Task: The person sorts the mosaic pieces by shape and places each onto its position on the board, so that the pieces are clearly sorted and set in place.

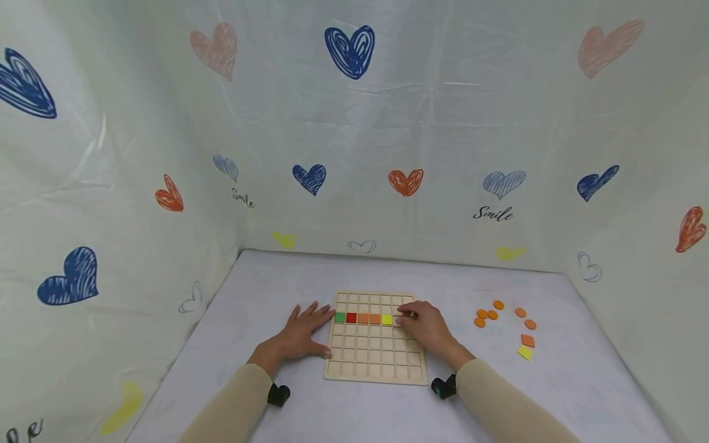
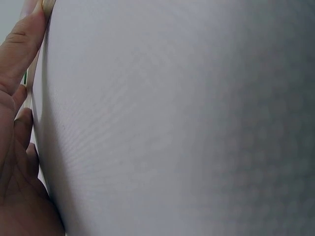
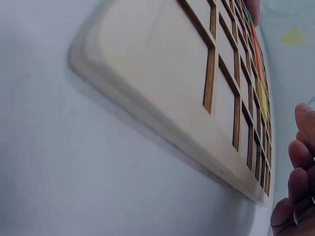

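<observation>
Wooden board touches spread left hand; right hand bends above, whether pinching anything unclear; between them, green, red, orange, yellow tiles in line.

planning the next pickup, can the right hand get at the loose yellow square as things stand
Probably yes: the loose yellow square lies uncovered on the table, and no other piece shows between it and the right hand.

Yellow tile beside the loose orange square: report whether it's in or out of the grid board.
Out: the head view shows that yellow tile lying on the table, right of the grid board.
</observation>
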A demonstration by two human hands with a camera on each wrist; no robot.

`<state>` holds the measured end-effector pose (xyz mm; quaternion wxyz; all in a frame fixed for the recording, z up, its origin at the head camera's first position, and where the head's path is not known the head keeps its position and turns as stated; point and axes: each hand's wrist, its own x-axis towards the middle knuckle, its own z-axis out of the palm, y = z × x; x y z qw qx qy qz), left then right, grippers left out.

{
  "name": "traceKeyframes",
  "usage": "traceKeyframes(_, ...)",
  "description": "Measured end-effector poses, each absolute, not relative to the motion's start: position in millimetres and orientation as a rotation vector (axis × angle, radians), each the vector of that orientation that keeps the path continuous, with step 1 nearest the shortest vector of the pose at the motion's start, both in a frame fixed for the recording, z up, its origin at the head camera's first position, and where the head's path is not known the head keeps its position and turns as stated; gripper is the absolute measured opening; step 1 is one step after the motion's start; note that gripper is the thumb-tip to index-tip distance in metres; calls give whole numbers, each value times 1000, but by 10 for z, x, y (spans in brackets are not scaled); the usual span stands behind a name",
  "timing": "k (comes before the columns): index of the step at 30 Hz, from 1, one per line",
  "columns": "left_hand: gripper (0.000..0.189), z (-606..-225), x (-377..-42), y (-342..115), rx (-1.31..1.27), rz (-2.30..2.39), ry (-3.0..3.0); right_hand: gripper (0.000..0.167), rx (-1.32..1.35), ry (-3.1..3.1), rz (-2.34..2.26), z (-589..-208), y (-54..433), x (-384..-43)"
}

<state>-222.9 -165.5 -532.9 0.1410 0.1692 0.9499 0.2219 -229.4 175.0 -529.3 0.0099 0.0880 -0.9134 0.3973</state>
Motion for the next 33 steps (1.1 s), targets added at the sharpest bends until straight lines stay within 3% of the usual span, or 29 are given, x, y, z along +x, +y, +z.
traceKeyframes(9, 104, -5327, -2212, -1629, 491, 663, 2726, 27, 162, -2895, 1115, -5273, 2119, -2178)
traceKeyframes(25, 104, -5311, -2211, -1637, 495, 650, 2728, 28, 43, -2862, 939, -5159, 3183, -1757)
traceKeyframes(33, 104, -5299, -2209, -1644, 496, 644, 2725, 40, -176, -3014, 872, -5175, 3672, -1532)
